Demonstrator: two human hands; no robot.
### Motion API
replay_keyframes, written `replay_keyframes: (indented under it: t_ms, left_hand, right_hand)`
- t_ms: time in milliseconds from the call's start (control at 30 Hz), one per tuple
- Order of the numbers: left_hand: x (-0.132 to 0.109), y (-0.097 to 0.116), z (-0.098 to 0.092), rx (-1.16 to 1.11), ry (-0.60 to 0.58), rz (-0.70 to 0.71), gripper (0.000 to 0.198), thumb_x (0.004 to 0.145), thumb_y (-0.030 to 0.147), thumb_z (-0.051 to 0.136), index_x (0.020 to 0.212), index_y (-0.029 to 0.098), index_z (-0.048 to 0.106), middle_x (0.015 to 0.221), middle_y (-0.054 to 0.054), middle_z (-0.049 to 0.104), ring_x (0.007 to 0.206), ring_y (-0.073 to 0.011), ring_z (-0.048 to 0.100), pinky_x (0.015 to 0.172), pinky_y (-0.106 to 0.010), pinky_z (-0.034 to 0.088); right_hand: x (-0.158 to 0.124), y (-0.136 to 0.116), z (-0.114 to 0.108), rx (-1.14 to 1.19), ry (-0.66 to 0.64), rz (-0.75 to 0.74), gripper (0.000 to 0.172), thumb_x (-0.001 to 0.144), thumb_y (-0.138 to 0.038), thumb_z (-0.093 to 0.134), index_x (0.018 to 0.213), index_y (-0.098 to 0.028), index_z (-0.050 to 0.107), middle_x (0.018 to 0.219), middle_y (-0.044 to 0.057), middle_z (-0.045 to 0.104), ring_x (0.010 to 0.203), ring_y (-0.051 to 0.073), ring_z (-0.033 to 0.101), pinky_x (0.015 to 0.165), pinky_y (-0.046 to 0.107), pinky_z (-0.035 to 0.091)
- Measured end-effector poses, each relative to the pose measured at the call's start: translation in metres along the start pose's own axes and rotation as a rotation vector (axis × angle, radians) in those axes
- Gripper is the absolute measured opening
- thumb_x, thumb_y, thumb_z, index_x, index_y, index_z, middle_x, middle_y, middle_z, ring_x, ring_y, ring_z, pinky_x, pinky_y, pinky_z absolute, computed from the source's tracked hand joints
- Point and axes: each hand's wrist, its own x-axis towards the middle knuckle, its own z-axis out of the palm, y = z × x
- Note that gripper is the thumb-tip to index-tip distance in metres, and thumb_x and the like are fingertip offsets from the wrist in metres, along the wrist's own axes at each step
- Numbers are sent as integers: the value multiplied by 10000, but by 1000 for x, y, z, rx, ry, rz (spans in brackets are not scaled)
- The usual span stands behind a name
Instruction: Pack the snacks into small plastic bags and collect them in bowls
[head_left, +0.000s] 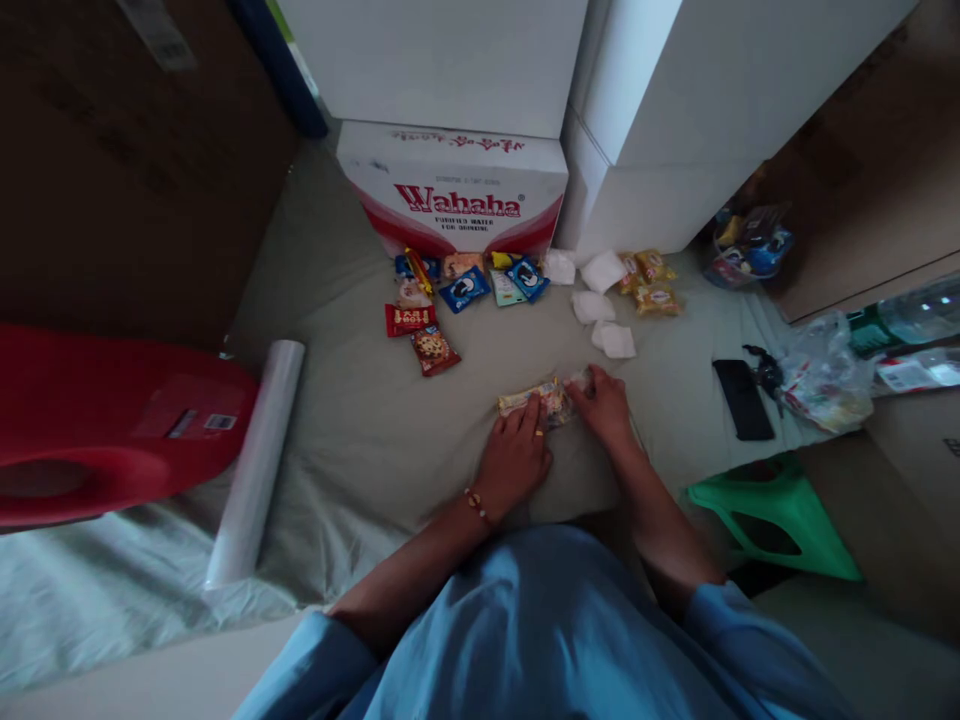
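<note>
A clear plastic bag (561,410) with yellow-wrapped snack packets lies on the cloth just in front of me. My left hand (517,445), with a ring and a bead bracelet, rests on it with fingers stretched out flat. At the bag's right end, my right hand (600,405) has its fingers closed in a pinch on the clear plastic. Further back are a brown cookie packet (435,351), a red packet (409,319) and blue packets (465,289). White square packets (604,272) lie right of these, beside golden packets (658,299).
A Wahaha carton (465,195) and white boxes stand at the back. Left are a red container (112,420) and a plastic film roll (255,465). On the right are a snack tub (750,245), a black phone (742,399), a plastic bag, bottles and a green stool (817,520).
</note>
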Motion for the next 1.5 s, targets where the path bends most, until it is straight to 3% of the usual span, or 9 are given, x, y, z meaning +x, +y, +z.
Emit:
replay_keyframes:
  t_ms: [167,300,567,767,867,967,1067,1333,1500]
  left_hand:
    - [0,0,-1,10,-7,-8,691,915,225,511,1589,133,389,1658,-154,401,1339,-338,509,1066,-507,433]
    - [-1,0,-5,15,-1,4,680,926,230,509,1586,121,388,1663,-158,390,1320,-336,517,1048,-506,437]
    - [6,3,-4,16,-51,-7,519,966,212,474,1463,81,545,1502,-217,562,1290,-354,539,1034,-526,453]
    - [-5,-31,-6,-408,80,2,466,884,196,559,1341,176,649,1471,-157,604,1368,-316,536,1170,-561,416]
    - [-19,-54,-13,-712,254,-161,309,910,194,501,1140,232,704,1308,-84,707,1239,-236,643,1119,-480,492]
    - [-28,-65,-17,-789,440,-462,207,915,222,503,1017,219,684,1082,-52,737,1046,-201,688,1005,-406,546]
    - [-26,-64,-18,-771,454,-593,177,903,269,543,1015,206,664,1014,-46,716,965,-199,672,928,-373,550]
    - [-19,-56,-25,-806,422,-585,170,906,308,572,1021,202,641,1004,-44,683,938,-191,649,905,-353,531]
    - [-21,-59,-38,-910,430,-602,286,912,400,613,1114,198,612,1104,-70,676,1006,-201,646,911,-357,531]
  right_hand:
    - [7,-1,-8,197,-111,-28,379,897,-534,568,736,-200,651,739,41,619,734,198,571,720,310,470]
    - [-1,-9,-24,205,13,-99,308,934,-463,550,885,-196,695,929,91,667,866,219,627,810,335,495]
    - [-21,-80,-9,-253,-254,-273,261,1046,-267,453,953,-184,682,965,109,668,798,202,602,716,298,427]
    - [-36,-80,17,-154,-238,-363,335,1080,-257,362,1124,-181,686,1055,121,651,945,235,591,874,348,469]
    - [-55,-78,24,-153,-169,-435,367,1070,-348,428,1339,-180,613,1245,169,629,1123,300,544,1008,449,444]
    - [-73,-87,30,-222,-172,-386,639,1019,-516,519,1502,-101,466,1447,256,503,1263,389,464,1064,553,404]
    - [-77,-99,34,-265,-236,-343,781,985,-578,557,1534,-43,409,1507,307,419,1321,428,419,1080,587,387]
    - [-61,-101,12,-261,-298,-375,318,1044,-309,495,1251,-159,685,1273,203,636,1157,350,527,1008,509,464]
    - [-47,-73,-24,206,-178,-263,338,1067,-353,435,1073,-195,734,1047,108,722,987,246,619,917,367,494]
